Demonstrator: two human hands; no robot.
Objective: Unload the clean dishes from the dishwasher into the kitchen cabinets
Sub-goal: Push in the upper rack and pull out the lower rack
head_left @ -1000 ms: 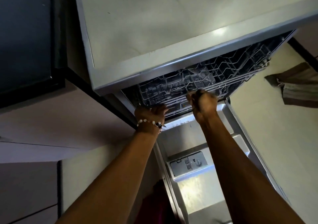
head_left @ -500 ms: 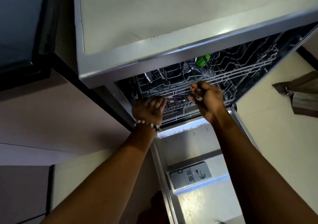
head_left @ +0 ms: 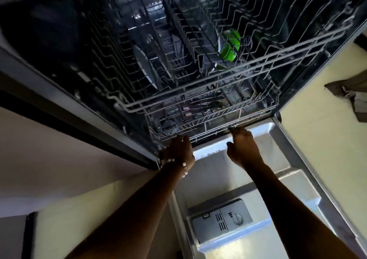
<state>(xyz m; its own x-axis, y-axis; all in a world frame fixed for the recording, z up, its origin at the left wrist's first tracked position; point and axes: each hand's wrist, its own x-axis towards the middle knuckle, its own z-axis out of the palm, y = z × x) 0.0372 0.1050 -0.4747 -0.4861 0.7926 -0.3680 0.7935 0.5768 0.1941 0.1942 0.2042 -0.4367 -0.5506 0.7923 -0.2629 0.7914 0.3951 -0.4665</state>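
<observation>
The dishwasher stands open with its door folded down under my arms. My left hand, with a bead bracelet at the wrist, has its fingers curled on the front edge of the lower rack. My right hand holds the same edge further right, thumb apart. Cutlery lies blurred in the lower rack. Above it the upper rack holds a green cup-like item and a pale plate standing on edge. The deep interior is dark.
The detergent dispenser sits in the open door between my forearms. A counter edge runs along the left above a pale cabinet front. A crumpled cloth lies on the pale floor at the right.
Both hands dropped from the upper rack's front to the lower rack's front edge. My head moved lower and closer, so the counter top is gone and the dishwasher's interior fills the view.
</observation>
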